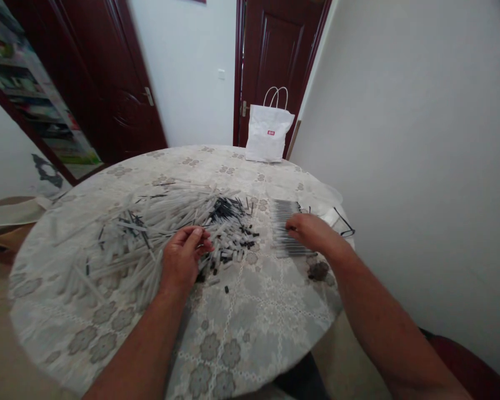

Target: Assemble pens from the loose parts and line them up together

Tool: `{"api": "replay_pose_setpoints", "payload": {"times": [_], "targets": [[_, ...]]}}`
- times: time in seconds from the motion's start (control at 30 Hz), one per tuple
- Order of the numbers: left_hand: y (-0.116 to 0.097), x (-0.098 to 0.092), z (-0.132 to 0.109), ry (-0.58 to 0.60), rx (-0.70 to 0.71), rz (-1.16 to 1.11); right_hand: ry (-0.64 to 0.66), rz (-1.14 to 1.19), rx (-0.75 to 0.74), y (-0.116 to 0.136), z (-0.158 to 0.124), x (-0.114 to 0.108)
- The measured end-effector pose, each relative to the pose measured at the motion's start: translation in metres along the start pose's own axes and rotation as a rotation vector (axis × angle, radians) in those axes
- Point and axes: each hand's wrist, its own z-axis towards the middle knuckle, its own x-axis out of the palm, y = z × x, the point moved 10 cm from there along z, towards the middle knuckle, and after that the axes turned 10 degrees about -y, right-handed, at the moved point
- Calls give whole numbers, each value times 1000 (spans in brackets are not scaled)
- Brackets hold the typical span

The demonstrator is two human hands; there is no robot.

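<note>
My left hand (pixel 186 251) is over the near edge of a loose pile of whitish translucent tubes (pixel 150 278). Its thumb and fingers are pinched together, and whatever they hold is too small to make out. Around its fingertips lie short white pieces (pixel 229 236), small black caps (pixel 250 243) and a heap of thin black sticks (pixel 227 209). On the right, my right hand (pixel 306 230) rests at a neat row of slim, dark-cored tubes (pixel 285 211) laid side by side. Its fingers are curled closed, hiding anything between them.
A flower-patterned cloth covers the round table (pixel 250 333). A white paper bag (pixel 269 133) stands at the far edge. Beyond my right hand lie glasses with dark temples (pixel 346 222), and nearer me a dark brown lump (pixel 318 271). A wall is close on the right.
</note>
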Motion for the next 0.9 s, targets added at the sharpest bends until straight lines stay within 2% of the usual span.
{"api": "replay_pose_setpoints", "payload": {"times": [0.1,0.23,0.43,0.67,0.73,0.8,0.9], "targets": [[-2,1,-2,8,9,6,97,-104,38,-19,-12,24],[-4,2,-3,15,20,-7,113,-148,35,-22,-21,43],[-8,-6,1,-40,40,-63,69,-127,35,-21,-20,51],[-13,-13,4,-109,37,-144,114,-99,30,-24,-20,59],[-13,-16,4,-134,25,-166,80,-102,53,-18,-19,50],[-12,-18,4,-155,15,-187,-11,-75,75,-2,-15,35],[-11,-21,3,-172,12,-198,-153,53,11,48,-3,15]]}}
